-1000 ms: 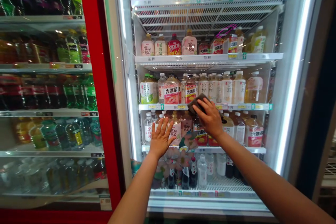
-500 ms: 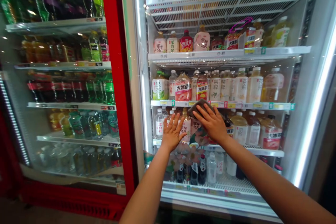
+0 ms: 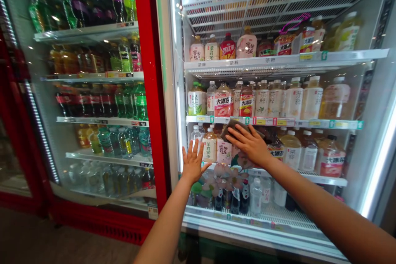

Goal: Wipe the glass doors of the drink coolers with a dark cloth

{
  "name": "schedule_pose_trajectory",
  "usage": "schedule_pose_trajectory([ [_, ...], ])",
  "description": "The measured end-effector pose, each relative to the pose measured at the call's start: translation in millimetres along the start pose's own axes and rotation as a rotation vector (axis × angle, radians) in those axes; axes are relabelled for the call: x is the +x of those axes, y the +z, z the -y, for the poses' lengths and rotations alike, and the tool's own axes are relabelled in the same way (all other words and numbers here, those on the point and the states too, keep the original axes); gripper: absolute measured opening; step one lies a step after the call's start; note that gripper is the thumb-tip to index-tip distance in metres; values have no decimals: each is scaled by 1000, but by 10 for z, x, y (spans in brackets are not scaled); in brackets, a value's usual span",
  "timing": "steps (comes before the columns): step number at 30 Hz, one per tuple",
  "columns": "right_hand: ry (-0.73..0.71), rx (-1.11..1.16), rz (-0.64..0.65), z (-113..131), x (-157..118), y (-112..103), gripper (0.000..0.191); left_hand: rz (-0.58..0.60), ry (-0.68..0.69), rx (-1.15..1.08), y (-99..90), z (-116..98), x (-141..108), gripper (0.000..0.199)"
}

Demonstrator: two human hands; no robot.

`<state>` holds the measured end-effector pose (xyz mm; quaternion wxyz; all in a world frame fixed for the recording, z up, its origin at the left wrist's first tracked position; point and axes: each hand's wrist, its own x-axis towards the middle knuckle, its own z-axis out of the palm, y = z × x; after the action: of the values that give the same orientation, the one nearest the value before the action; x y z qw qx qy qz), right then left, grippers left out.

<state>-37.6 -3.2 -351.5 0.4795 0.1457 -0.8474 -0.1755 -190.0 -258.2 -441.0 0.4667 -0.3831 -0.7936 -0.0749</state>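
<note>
Person's right hand (image 3: 249, 142) is holding a dark grey-brown, flat, soft-looking cloth (image 3: 230, 128) against the clear glass door (image 3: 359, 156) of an upright drinks cooler; fingers are stretching out nearly straight, slightly apart, over the cloth, w/ its edge showing past the fingertips. Exact material: can't tell. Cloth is lying approx. level w/ the white middle shelf strip (image 3: 213, 119), which is carrying yellow price tags behind the glass.

Left hand (image 3: 192, 163) is spreading flat near the door's L side, fingers wide, thumb pointing out to the R, holding nothing. It's showing lower than the R one, just beside a white-labelled tea btl. (image 3: 209, 146) in view; a pink-labelled btl. (image 3: 224, 150) is standing btwn. that btl. & the R forearm side.

Pink-and-green flower decal (image 3: 229, 177) is showing below & btwn. the hands, partly covering dark btls. on the bottom shelf. Above the cloth, a green-labelled btl. (image 3: 196, 101) & a red-and-pink-labelled btl. (image 3: 223, 101) are standing in the middle row. Magenta outline (image 3: 293, 24) is glowing upper R. Vertical white light strip (image 3: 382, 152) is shining far R. On the L, a red-framed cooler (image 3: 156, 90) is holding rows of soda & water btls., w/ dark floor (image 3: 18, 231) showing below.
</note>
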Motion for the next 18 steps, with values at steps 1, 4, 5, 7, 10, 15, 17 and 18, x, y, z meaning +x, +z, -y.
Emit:
schedule_pose_trajectory([
  [1, 34, -12, -15, -65, 15, -23, 61, 11, -1, -4, 18, 22, -12, 97],
  [4, 156, -26, -68, -78, 353, -3, 59, 45, -4, -17, 67, 51, -24, 98],
  [5, 189, -23, -86, -7, 520, 42, 57, 51, -6, -17, 77, 53, -23, 97],
  [7, 225, -5, -111, 221, 817, 175, 55, 64, -12, -6, 87, 54, -22, 97],
  [10, 87, 25, -64, 579, 942, 377, 53, 100, -23, 24, 91, 59, -24, 96],
  [15, -118, -3, -11, 552, 498, 407, 48, 130, -32, 38, 102, 74, -38, 90],
  [17, -100, -13, -24, 403, 463, 346, 49, 117, -29, 34, 101, 71, -44, 92],
  [18, -69, -13, -34, 347, 523, 321, 50, 112, -28, 31, 100, 68, -47, 94],
])
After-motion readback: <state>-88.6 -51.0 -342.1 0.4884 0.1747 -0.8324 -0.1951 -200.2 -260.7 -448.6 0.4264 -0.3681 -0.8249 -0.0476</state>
